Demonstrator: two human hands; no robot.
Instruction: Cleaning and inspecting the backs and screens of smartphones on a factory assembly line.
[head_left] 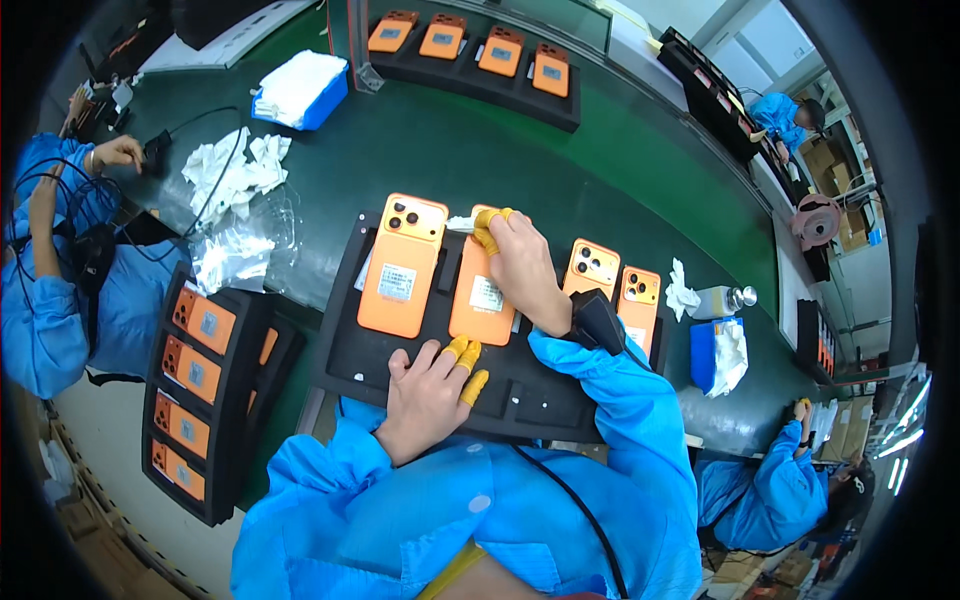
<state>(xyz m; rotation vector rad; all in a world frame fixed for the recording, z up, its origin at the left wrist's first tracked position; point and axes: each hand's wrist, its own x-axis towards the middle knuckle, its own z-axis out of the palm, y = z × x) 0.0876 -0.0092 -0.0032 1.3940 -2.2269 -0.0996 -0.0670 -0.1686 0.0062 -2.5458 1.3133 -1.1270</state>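
A black foam tray lies before me with a row of orange smartphones, backs up, each with a white label. My right hand, yellow finger cots on its fingertips, is closed over the camera end of the second phone. A white wipe pokes out beside those fingertips; the rest of it is hidden. At that phone's lower edge rests my left hand, fingers stretched out, several in yellow cots. Left of it lies the first phone; to the right are the third phone and fourth phone.
Stacked trays of orange phones stand at left, another phone tray at the back. Crumpled wipes and a blue wipe box lie far left. At right are a metal-topped bottle and second blue box. Co-workers sit both sides.
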